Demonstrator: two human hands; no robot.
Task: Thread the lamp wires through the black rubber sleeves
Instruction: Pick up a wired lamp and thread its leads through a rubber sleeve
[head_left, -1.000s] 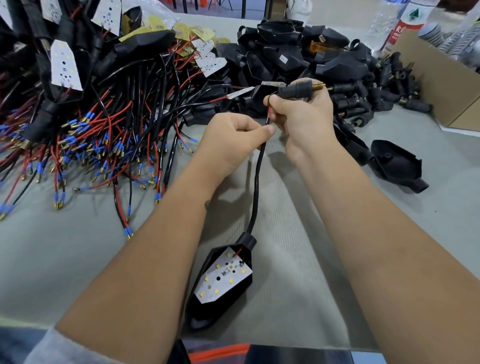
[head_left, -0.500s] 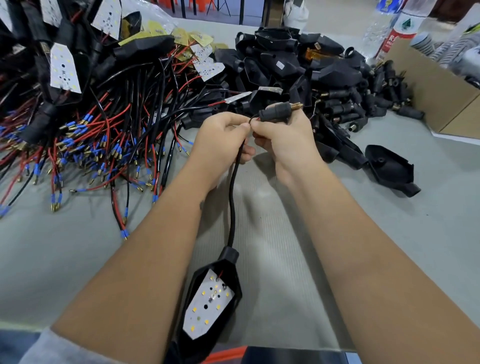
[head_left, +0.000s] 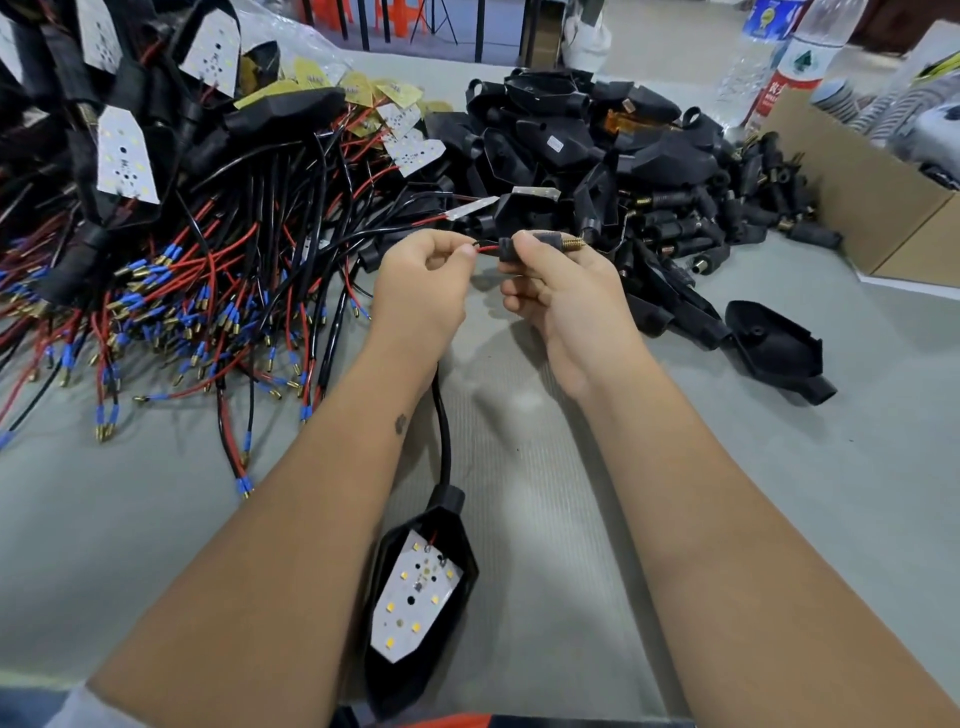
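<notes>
A grey mat (head_left: 545, 519) covers the worktable, ribbed down its middle. Nearest the viewer lies a black lamp housing (head_left: 415, 608), face up, with a white LED board (head_left: 415, 597) inside it. From its neck a black cable (head_left: 444, 431) runs away from the viewer and passes under the left wrist.

Above that, the left hand (head_left: 421, 291) has its fingers curled, and thumb and forefinger pinch the red and black lamp wires (head_left: 485, 248). Just right of those fingertips, the right hand (head_left: 566, 296) grips a black rubber sleeve (head_left: 524, 244) between thumb and curled fingers. The wires reach the sleeve's left end; a brass threaded tip (head_left: 571, 240) sticks out of its right end.

Left of the left hand's fingers sprawls a tangle of red and black leads (head_left: 197, 291) with blue-collared brass terminals. Right of the right hand's fingers a single black housing (head_left: 779, 353) lies upside down. Beyond both hands is a heap of black housings and sleeves (head_left: 597, 150). Farther right stands a cardboard box (head_left: 857, 208), with plastic bottles (head_left: 800, 57) behind it.
</notes>
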